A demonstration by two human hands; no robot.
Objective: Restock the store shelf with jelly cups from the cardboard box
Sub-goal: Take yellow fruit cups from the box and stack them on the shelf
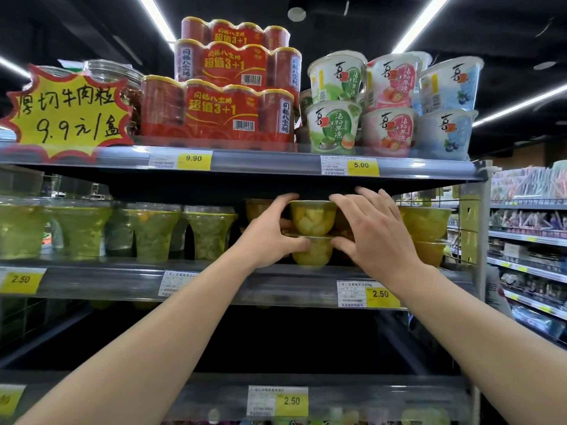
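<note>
Two clear jelly cups with yellow fruit stand stacked on the middle shelf [276, 282]. The upper jelly cup [313, 217] sits on the lower jelly cup [313, 253]. My left hand [270, 234] grips the stack from the left, fingers over the top cup's rim and thumb at the joint between the cups. From the right, my right hand [371, 231] holds the same stack, fingers curled on the top rim and thumb at the joint. The cardboard box is out of view.
More yellow jelly cups [425, 223] stand stacked just right of my hands, and green ones [153, 231] fill the shelf's left. The top shelf [276, 162] hangs low over the stack, carrying red can packs [221, 108] and tall jelly tubs [389, 108]. Another aisle rack [530, 246] lies right.
</note>
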